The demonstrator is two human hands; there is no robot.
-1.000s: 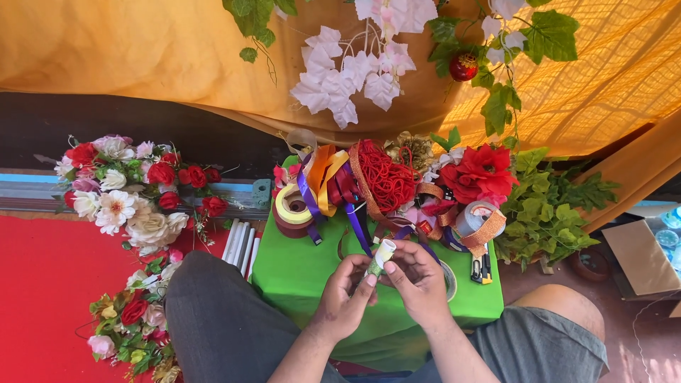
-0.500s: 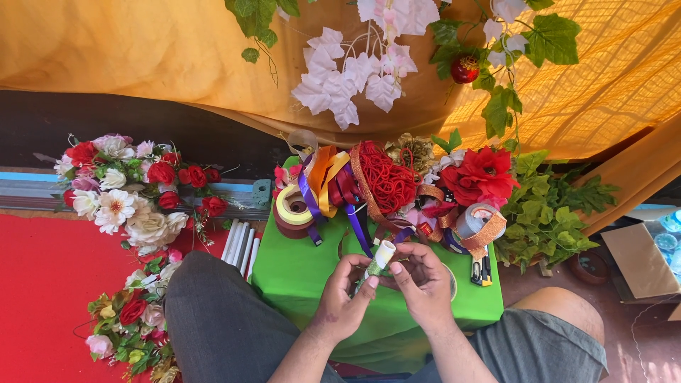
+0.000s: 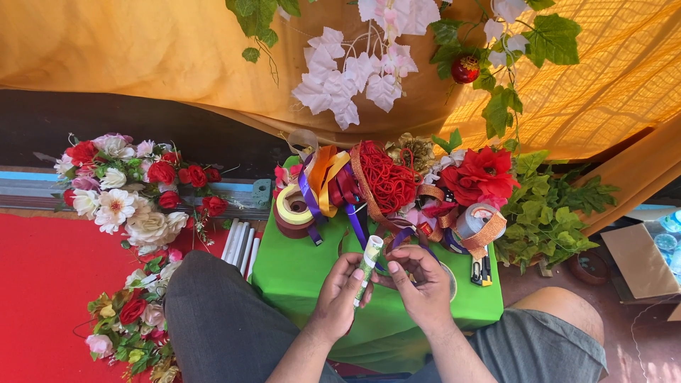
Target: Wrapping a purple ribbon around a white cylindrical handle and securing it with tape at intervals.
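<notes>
Green-and-white slim plastic tube [image 3: 368, 266]: left hand [image 3: 339, 296] is pinching it upright; right hand [image 3: 420, 284] is curling fingers beside it, over green cloth-covered table [image 3: 298, 269].

A floral decoration workshop: artificial flowers [image 3: 135, 188] lie heaped on the red floor [image 3: 35, 284], ribbon rolls [image 3: 294, 209] and red blooms [image 3: 482, 174] crowd a green-covered surface [image 3: 298, 276], and leafy garlands [image 3: 511, 42] hang against orange drapes [image 3: 142, 50].
</notes>
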